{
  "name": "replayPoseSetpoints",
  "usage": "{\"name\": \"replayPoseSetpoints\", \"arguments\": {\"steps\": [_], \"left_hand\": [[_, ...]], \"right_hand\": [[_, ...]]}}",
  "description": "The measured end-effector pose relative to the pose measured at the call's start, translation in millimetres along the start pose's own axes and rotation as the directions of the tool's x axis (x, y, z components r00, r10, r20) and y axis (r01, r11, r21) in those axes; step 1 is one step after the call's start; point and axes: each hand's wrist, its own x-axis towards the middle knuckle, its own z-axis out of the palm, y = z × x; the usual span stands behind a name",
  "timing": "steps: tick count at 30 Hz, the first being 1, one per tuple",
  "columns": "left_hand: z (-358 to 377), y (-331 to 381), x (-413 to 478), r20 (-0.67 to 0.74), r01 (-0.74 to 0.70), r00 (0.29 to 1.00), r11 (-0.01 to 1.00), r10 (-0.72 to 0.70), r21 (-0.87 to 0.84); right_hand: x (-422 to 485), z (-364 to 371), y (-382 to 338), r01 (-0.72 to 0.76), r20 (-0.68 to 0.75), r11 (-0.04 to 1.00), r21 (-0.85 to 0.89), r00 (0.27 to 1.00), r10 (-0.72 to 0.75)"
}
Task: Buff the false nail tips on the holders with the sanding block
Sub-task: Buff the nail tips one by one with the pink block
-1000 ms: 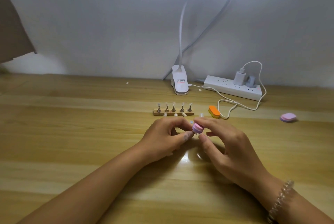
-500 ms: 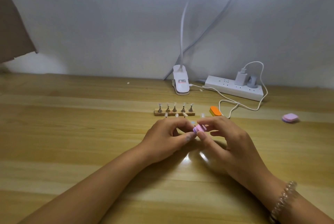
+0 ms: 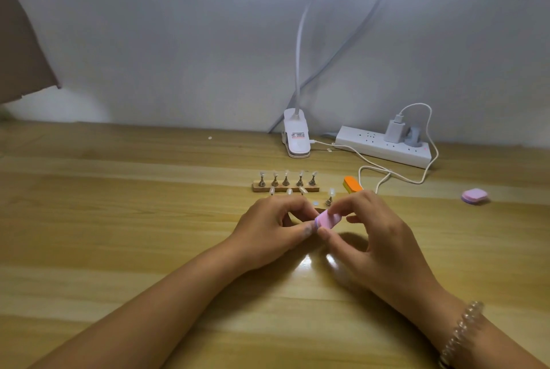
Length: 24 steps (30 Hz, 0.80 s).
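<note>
My right hand [image 3: 372, 237] pinches a small pink sanding block [image 3: 327, 219] between thumb and fingers. My left hand [image 3: 273, 228] is curled right beside it, thumb and fingers closed on something small that the fingers hide. Behind the hands a wooden base [image 3: 285, 189] carries several metal holders with clear false nail tips [image 3: 286, 173]. A second row of tips [image 3: 289, 191] pokes up just behind my left fingers. One more holder with a tip [image 3: 329, 197] stands alone near my right fingers.
An orange sanding block [image 3: 352, 184] lies behind my right hand. A second pink block [image 3: 474, 196] rests at the far right. A clip lamp base [image 3: 296, 138], a white power strip [image 3: 384, 147] and a charger cable [image 3: 387, 173] sit at the back by the wall.
The pink block in my right hand has tilted and slid slightly right across my left fingertips. Both hands stay in the same spot.
</note>
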Motion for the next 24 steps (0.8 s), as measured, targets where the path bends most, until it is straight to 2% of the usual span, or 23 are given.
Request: {"name": "replayPoseSetpoints", "arguments": {"steps": [2,6,11,15,20,24], "left_hand": [[0.2,0.4,0.1,-0.002,-0.005,1.0,1.0,0.005,-0.006],[0.3,-0.6,0.3,0.0,-0.023,1.0,0.999,0.023,-0.022],[-1.0,-0.6,-0.3,0.015,-0.044,0.999,0.999,0.044,-0.031],[0.3,-1.2,0.1,0.001,-0.039,0.999,0.999,0.039,-0.036],[0.4,-0.8,0.3,0.002,-0.018,1.0,0.999,0.018,-0.037],[1.2,-0.8,0.3,0.017,-0.019,1.0,1.0,0.019,-0.019]], "right_hand": [[-0.5,1.2,-2.4,0.025,0.038,1.0,0.016,0.999,-0.025],[1.3,-1.0,3.2,-0.1,-0.031,0.995,0.033,0.994,0.101],[-0.8,0.9,-4.1,0.02,0.024,1.0,0.022,0.999,-0.021],[0.8,-2.5,-0.4,-0.095,-0.027,0.994,0.055,0.995,0.097],[-1.1,-0.3,-7.1,0.034,0.043,0.998,0.045,0.998,-0.036],[0.5,-2.7,-1.9,-0.063,-0.036,0.997,0.043,0.997,0.065]]}}
